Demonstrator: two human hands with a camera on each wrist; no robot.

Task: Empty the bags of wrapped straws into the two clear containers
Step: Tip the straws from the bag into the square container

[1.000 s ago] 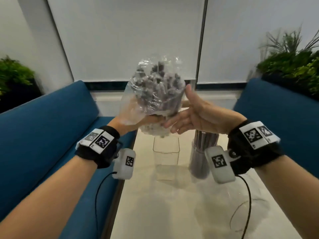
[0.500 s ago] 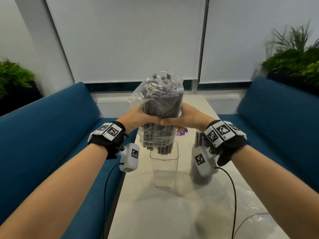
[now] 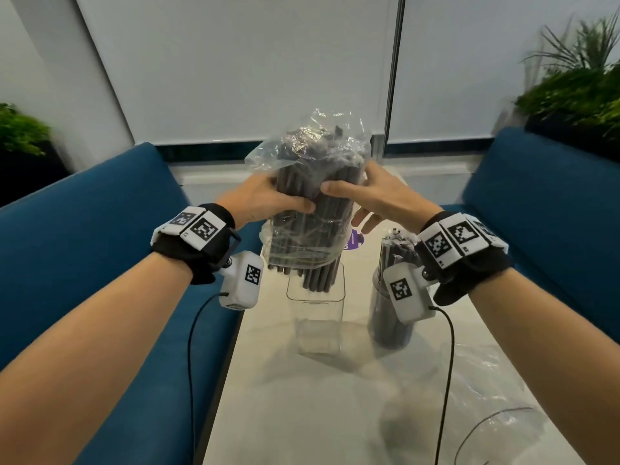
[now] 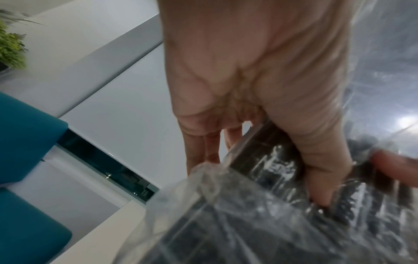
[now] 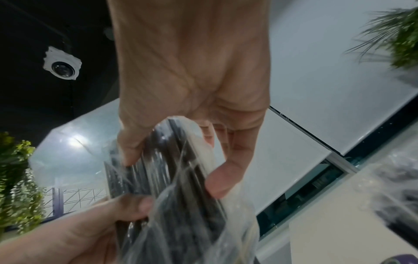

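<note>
Nearest, crumpled plastic (image 3: 486, 380) lies on the table (image 3: 302, 414). Beyond, 1 empty container (image 3: 317, 317), 1 filled container (image 3: 391, 317). Bag of straws (image 3: 312, 209) hangs mouth-down over the empty one, straws poking out; tilt risks spillage past the rim. Left hand (image 3: 261, 199) and right hand (image 3: 375, 196) grip its sides, fingers curled.

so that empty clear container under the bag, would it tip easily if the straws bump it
Probably: the empty container looks tall, narrow and light, with nothing inside as ballast. The straws are already entering its mouth off-centre, so a sideways nudge could topple it.
</note>
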